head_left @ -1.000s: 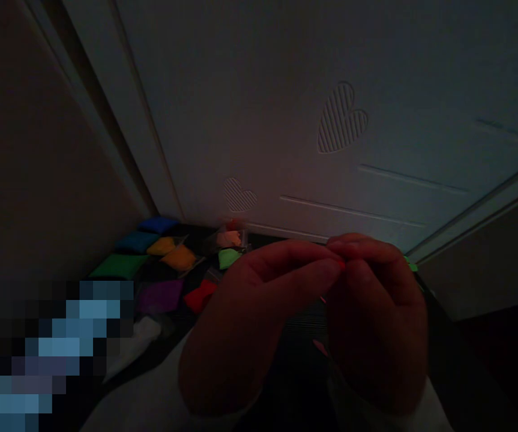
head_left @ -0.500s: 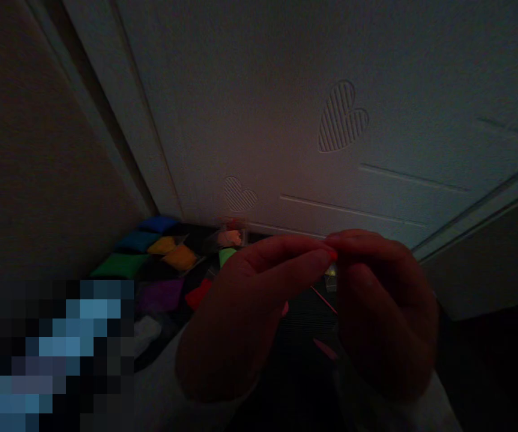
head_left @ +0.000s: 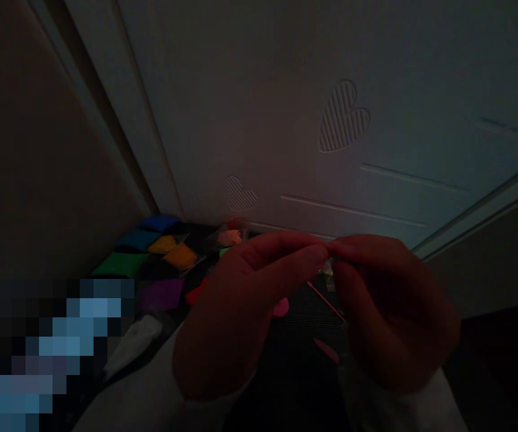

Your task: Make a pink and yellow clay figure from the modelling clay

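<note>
In the dim head view my left hand (head_left: 236,306) is raised over the dark tabletop, its thumb and forefinger pinched together. A small red piece of clay shows in this pinch in the earlier frame; now the fingertips mostly hide it. My right hand (head_left: 394,312) meets it there, fingers curled and fingertips touching those of my left hand. Whatever the right fingers hold is hidden. Beneath the hands lie a pink lump (head_left: 281,308), a thin pink stick tool (head_left: 325,300) and a pink blade-shaped tool (head_left: 326,350).
Left of my hands lie coloured packets: blue (head_left: 158,224), green (head_left: 120,264), orange (head_left: 181,256), purple (head_left: 162,294) and red (head_left: 194,294). A white packet (head_left: 137,342) is near my left sleeve. Behind stands a pale panel (head_left: 240,108) with embossed hearts. Pixelated blocks cover the lower left corner.
My right hand has shifted slightly to the right and turned. The red piece, visible at the left fingertips before, is now mostly covered. More of the pink lump shows.
</note>
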Demonstrator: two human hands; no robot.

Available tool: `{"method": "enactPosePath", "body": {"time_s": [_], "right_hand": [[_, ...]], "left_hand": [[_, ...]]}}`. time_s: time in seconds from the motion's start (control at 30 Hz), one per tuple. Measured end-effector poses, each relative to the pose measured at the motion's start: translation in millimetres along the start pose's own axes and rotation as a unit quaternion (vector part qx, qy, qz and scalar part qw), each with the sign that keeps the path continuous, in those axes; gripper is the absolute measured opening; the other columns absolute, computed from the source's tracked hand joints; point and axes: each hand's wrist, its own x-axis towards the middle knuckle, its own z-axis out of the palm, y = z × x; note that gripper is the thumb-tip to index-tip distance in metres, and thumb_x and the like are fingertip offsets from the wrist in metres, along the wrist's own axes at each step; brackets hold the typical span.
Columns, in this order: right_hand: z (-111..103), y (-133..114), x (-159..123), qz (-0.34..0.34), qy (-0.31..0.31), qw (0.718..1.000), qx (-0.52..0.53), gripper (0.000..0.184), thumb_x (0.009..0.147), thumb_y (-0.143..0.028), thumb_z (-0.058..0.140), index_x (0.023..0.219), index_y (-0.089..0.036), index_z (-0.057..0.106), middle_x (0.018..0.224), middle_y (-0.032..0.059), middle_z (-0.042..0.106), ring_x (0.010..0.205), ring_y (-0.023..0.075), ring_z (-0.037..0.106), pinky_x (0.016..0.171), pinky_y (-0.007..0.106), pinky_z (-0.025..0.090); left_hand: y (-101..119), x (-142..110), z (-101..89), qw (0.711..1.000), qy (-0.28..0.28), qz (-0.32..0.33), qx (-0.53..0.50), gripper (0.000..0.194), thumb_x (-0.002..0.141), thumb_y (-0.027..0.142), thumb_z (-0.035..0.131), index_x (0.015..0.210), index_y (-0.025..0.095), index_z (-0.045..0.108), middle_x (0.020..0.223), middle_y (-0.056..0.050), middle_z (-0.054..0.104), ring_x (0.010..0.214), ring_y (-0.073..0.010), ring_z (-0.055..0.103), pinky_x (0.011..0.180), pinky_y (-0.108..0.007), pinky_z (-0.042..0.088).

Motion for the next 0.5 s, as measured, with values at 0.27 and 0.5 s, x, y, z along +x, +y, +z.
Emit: {"method": "enactPosePath", "body": {"time_s": [0.27, 0.5], "right_hand": [[-8.2, -28.4, -34.0, 0.076, 0.042, 0.996, -0.013, 0.016, 0.077, -0.015, 0.055, 0.089, -0.022, 0.061, 0.086, 0.0008, 0.062, 0.080, 0.0140, 0.059, 0.071, 0.031, 0.048], [-38.4, -86.1, -104.8, 0.035, 0.101, 0.993, -0.049, 0.010, 0.080, -0.012, 0.050, 0.086, -0.016, 0.058, 0.079, 0.0001, 0.060, 0.074, 0.0087, 0.058, 0.070, 0.024, 0.048]], "left_hand": [[2.3, -20.9, -3.6, 0.981, 0.063, 0.091, -0.161, 0.017, 0.078, 0.020, 0.048, 0.067, 0.017, 0.060, 0.070, 0.001, 0.060, 0.072, -0.0123, 0.056, 0.065, -0.027, 0.046], [-1.1, -100.5, 2.2, 0.966, 0.085, 0.223, -0.102, 0.015, 0.074, 0.023, 0.048, 0.064, 0.015, 0.056, 0.061, 0.004, 0.055, 0.060, -0.0078, 0.051, 0.058, -0.024, 0.044]]}}
